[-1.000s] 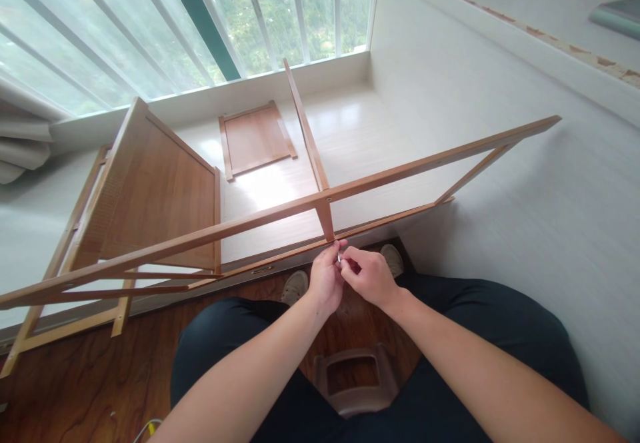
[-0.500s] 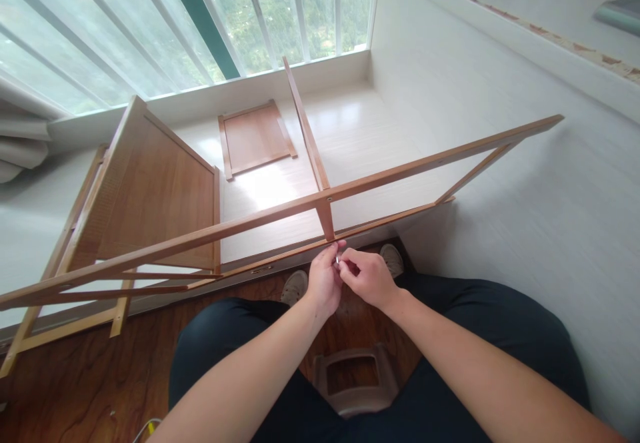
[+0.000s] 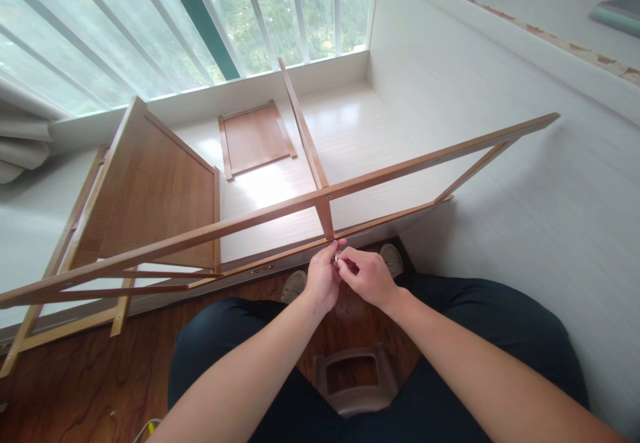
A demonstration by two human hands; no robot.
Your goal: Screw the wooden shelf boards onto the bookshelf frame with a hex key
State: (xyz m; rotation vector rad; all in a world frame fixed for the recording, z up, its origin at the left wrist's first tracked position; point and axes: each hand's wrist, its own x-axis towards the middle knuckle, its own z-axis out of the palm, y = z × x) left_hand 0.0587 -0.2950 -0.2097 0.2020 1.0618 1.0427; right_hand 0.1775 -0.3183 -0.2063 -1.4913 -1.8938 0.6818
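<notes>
Daylight from the tall barred window (image 3: 150,23) falls on a pale raised floor (image 3: 360,130), where a small wooden panel (image 3: 255,138) lies flat near the glass. Across the front runs a wooden frame (image 3: 280,213) of thin rails, with a larger panel (image 3: 155,196) fixed at its left end and a cross slat (image 3: 305,133) running back toward the window. Both forearms reach forward from the seated person's lap and meet just below the joint where that slat meets the near rail. Left hand (image 3: 320,282) is curled, its fingertips pinched at the rail's lower edge. Right hand (image 3: 367,276) is curled too, thumb and forefinger pressed against the left fingertips around a small metal piece (image 3: 336,256), too tiny to identify. Beneath the wrists, a brown plastic stool (image 3: 356,380) shows between dark trouser legs on the wood floor.
</notes>
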